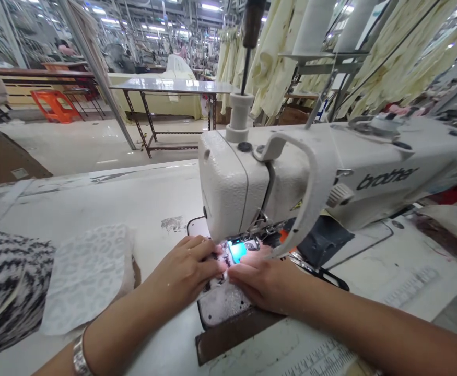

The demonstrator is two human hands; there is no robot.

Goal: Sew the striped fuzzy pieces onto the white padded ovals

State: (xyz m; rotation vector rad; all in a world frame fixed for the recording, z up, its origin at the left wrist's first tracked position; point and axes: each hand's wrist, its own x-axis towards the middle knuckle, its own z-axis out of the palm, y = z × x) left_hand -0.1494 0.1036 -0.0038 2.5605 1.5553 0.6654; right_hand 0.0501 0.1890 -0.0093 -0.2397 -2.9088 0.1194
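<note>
A white sewing machine (228, 183) stands in front of me, with a bright light at its needle area. My left hand (187, 266) is left of the needle, fingers bent and pressed together on a small piece of black-and-white patterned fabric (217, 279). Close by on the right, my right hand (269, 277) pinches at the same spot, thumb and fingertips near the left thumb. Both hands rest over the metal needle plate (226, 308). Most of the fabric is hidden under my fingers.
Left on the table lie a pale leopard-print fabric stack (89, 274) and zebra-striped fabric (9, 287). Dark cloth (322, 240) lies under the machine arm. White thread cones (314, 28) stand above. Beyond are a metal-legged table (173, 86) and an orange stool (55, 106).
</note>
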